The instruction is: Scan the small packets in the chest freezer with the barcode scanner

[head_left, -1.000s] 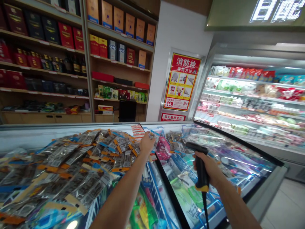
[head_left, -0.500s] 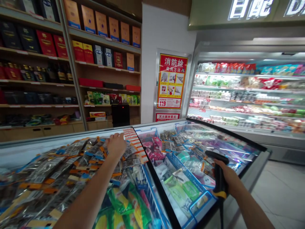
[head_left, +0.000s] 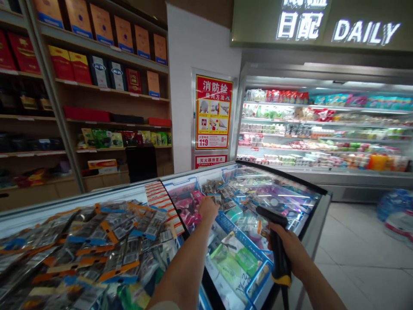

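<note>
In my right hand (head_left: pixel 284 247) is a black handheld barcode scanner (head_left: pixel 280 245) with a yellow band near its base; its cord hangs down. My fingers wrap around its handle, and its head points left over the freezer. My left hand (head_left: pixel 208 209) reaches out over the glass-topped side of the chest freezer, beside pink packets (head_left: pixel 190 206). Its fingers bend away from me and are mostly hidden, so I cannot tell whether it touches the glass. Green-and-white bags (head_left: pixel 232 260) lie below it. A strip of orange-and-white price labels (head_left: pixel 163 202) is left of it.
Many flat packets with orange and blue edges (head_left: pixel 106 232) fill the freezer's left side. A blue wire basket (head_left: pixel 258 284) stands inside the right side. Shelves of boxes (head_left: pixel 119 82) are behind left, a lit chiller (head_left: pixel 322 133) behind right. Wrapped bottles (head_left: pixel 395 204) sit on the floor.
My left hand has moved right, from the price-label strip and orange-edged packets to above the pink packets. The view has turned right. My right hand still holds the barcode scanner.
</note>
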Tool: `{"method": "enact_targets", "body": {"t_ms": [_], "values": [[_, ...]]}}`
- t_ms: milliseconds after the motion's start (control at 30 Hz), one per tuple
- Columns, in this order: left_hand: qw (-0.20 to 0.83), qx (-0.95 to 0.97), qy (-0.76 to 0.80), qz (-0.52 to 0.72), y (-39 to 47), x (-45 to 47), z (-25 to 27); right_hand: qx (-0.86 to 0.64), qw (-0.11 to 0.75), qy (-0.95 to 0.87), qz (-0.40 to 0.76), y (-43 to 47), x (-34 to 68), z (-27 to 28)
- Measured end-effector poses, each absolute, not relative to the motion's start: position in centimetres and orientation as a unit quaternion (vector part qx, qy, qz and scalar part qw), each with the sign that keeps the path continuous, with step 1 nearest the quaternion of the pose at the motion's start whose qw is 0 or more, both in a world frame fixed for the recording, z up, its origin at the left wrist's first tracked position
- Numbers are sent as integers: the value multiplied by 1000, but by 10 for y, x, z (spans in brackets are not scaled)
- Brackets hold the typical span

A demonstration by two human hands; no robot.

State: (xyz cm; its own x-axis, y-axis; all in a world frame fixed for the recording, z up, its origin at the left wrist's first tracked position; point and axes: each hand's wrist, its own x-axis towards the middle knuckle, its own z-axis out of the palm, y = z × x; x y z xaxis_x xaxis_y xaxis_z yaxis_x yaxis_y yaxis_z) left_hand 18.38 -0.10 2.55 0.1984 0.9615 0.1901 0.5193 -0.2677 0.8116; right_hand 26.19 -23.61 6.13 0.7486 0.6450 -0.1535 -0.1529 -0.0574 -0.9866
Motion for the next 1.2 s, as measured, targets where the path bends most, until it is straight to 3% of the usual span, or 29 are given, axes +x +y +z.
{"method": "enact_targets", "body": {"t_ms": [200, 467, 1200], "values": [[444, 670, 452, 386, 34, 152, 16, -657, 658, -195, 310, -219, 234, 69], [704, 489, 288, 427, 31, 126, 21, -643, 617, -240, 385, -193, 185, 84], [715, 484, 288, 414, 22, 125, 23, -655, 597, -263, 381, -200, 163, 90]]}}
